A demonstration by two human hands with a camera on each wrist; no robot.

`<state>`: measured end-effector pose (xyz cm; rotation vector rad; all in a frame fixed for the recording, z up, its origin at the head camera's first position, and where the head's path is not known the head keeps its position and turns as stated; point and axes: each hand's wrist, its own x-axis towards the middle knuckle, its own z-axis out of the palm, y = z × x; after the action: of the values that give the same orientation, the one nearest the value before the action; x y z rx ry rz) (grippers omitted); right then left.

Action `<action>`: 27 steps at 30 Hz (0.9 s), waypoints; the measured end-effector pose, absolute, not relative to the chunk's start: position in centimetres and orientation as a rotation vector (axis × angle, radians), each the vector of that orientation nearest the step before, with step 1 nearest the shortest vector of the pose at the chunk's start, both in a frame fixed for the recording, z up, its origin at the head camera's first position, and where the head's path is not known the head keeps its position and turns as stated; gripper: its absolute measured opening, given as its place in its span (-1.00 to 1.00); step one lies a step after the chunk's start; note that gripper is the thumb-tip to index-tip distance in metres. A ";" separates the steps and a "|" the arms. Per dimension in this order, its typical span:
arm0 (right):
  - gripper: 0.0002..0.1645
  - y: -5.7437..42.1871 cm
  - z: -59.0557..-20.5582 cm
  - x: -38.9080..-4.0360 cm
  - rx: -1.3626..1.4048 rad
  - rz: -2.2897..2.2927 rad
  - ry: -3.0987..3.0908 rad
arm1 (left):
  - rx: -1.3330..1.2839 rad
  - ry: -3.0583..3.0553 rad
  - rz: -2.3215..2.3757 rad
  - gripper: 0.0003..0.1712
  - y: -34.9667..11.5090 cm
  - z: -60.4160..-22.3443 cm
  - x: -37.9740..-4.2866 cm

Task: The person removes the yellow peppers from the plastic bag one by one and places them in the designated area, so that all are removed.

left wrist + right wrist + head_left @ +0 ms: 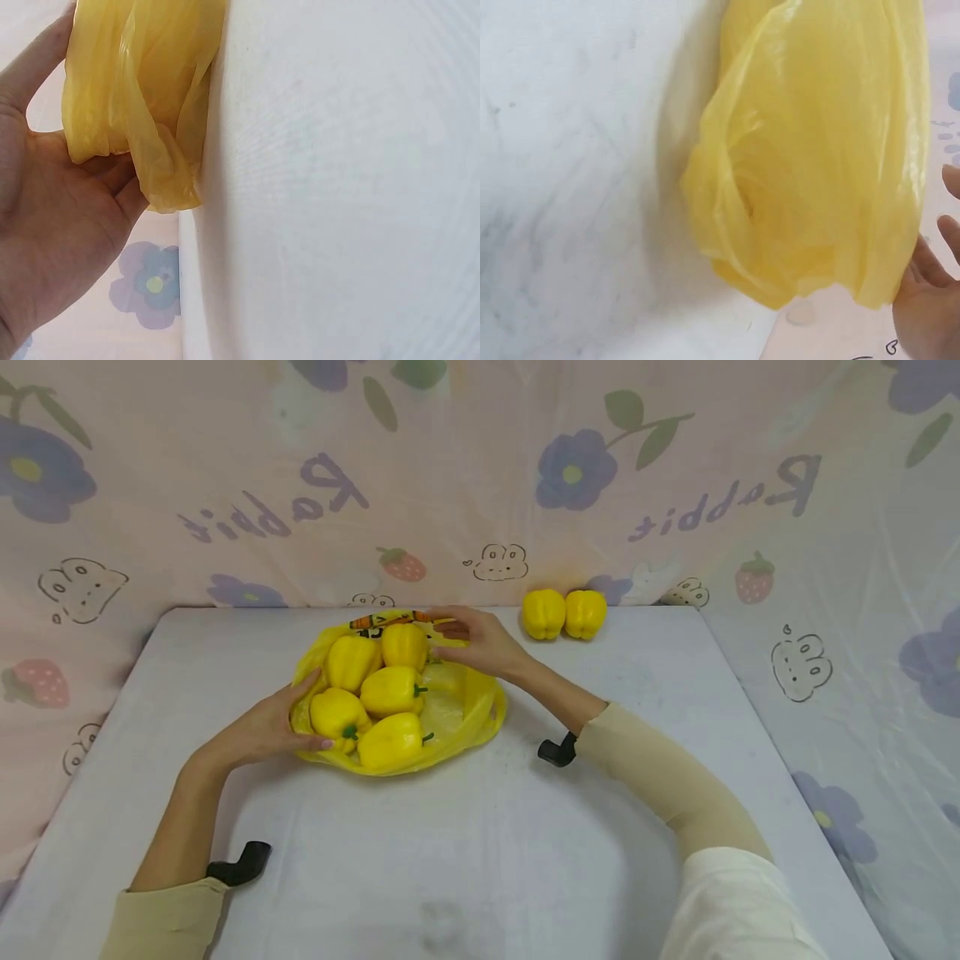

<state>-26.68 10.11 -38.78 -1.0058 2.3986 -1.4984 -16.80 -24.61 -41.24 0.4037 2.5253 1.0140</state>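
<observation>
A yellow plastic bag (480, 714) lies on the table with its mouth facing up. Several yellow bell peppers (390, 692) sit inside, mostly toward its left and middle. My left hand (258, 727) holds the bag's left side, thumb near the front pepper; in the left wrist view, fingers of the left hand (71, 195) pass behind the hanging plastic. At the far right rim, my right hand (480, 639) has its fingers spread over the mouth, close to a bell pepper. From the right wrist view, the right hand (930, 300) appears beside the bag's wall with its fingers apart.
Two more yellow bell peppers (564, 614) stand side by side at the table's back edge, right of the bag. A white table (525, 860) spreads beneath everything. Patterned cloth (450, 485) hangs behind and along both sides.
</observation>
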 end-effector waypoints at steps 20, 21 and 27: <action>-0.28 6.6 -39.9 -27.6 -0.746 -1.222 2.574 | 0.413 2.517 1.033 0.37 -24.7 -41.3 -16.9; -0.28 6.4 -39.9 -27.6 -0.738 -1.193 2.590 | 0.413 2.516 1.034 0.37 -24.7 -41.3 -16.9; -0.17 6.0 -40.1 -27.8 -0.724 -1.046 2.629 | 0.419 2.510 1.043 0.37 -24.7 -41.4 -17.0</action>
<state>-27.79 6.00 -40.13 -0.7241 2.6291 -1.0457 -16.99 -24.66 -41.36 0.4193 2.5103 1.0426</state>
